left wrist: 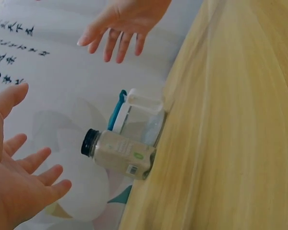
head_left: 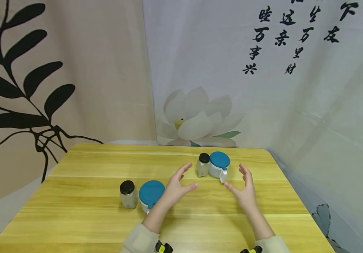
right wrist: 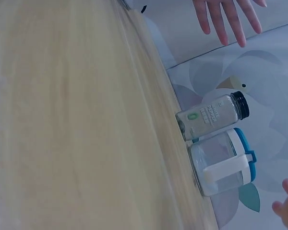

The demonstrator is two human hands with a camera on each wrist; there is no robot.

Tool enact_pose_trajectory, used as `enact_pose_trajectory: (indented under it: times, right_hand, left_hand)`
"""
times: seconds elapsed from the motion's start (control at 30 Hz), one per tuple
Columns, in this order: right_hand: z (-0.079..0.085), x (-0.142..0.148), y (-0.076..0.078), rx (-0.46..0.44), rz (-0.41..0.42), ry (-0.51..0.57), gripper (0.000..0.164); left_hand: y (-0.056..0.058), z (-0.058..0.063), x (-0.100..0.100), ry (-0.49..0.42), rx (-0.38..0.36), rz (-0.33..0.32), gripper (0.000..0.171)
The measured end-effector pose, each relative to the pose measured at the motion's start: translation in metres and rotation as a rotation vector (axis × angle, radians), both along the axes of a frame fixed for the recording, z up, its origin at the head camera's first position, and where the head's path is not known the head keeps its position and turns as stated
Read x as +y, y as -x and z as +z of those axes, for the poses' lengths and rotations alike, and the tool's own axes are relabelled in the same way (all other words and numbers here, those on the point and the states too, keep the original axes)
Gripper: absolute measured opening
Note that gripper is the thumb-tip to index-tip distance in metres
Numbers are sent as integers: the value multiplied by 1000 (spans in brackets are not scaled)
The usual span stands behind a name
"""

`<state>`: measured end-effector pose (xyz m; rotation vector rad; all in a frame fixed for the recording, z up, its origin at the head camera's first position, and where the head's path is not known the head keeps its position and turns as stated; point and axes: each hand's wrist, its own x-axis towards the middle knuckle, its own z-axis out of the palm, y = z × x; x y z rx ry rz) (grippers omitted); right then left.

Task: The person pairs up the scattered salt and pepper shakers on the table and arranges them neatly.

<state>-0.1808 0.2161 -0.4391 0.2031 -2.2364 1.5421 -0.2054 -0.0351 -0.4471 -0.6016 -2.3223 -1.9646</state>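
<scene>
My left hand [head_left: 178, 188] hovers over the table with spread fingers and holds nothing. Facing it, my right hand [head_left: 244, 193] is spread too, with nothing in it. Between and beyond them stand a spice jar with a black cap [head_left: 202, 165] and a clear jar with a blue lid and white handle [head_left: 219, 165], side by side and upright. In the right wrist view the spice jar [right wrist: 212, 116] bears a printed label, and the handled jar [right wrist: 218, 163] looks see-through. Neither hand visibly touches them.
A second black-capped spice jar [head_left: 128, 195] stands at the left, beside another blue-lidded jar [head_left: 151, 194] partly hidden by my left forearm. The wooden table [head_left: 89, 225] ends at a cloth backdrop [head_left: 115, 88] with printed leaves and writing.
</scene>
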Motion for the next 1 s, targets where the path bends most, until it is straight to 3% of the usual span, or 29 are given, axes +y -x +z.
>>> enact_pose_trajectory:
  times: [0.2, 0.43, 0.53, 0.67, 0.8, 0.9, 1.0]
  right_hand:
    - [1, 1, 6, -21, 3, 14, 82]
    - [0, 1, 13, -29, 0, 17, 81]
    - [-3, 1, 18, -31, -2, 16, 82]
    - [-17, 8, 30, -42, -1, 23, 85]
    - [-35, 16, 44, -58, -3, 28, 87]
    - [-40, 18, 50, -57, 1, 32, 87]
    - [-41, 19, 54, -61, 0, 34, 86]
  left_hand:
    - [3, -4, 6, -15, -18, 28, 71]
    - [-13, 24, 12, -33, -65, 55, 69]
    - [-11, 24, 14, -57, -72, 70, 68]
    - [-5, 18, 18, -103, -73, 91, 67]
    - [9, -2, 24, -121, -83, 122, 69]
    - [19, -17, 29, -121, -87, 146, 70]
    - [24, -24, 33, -129, -91, 165, 70]
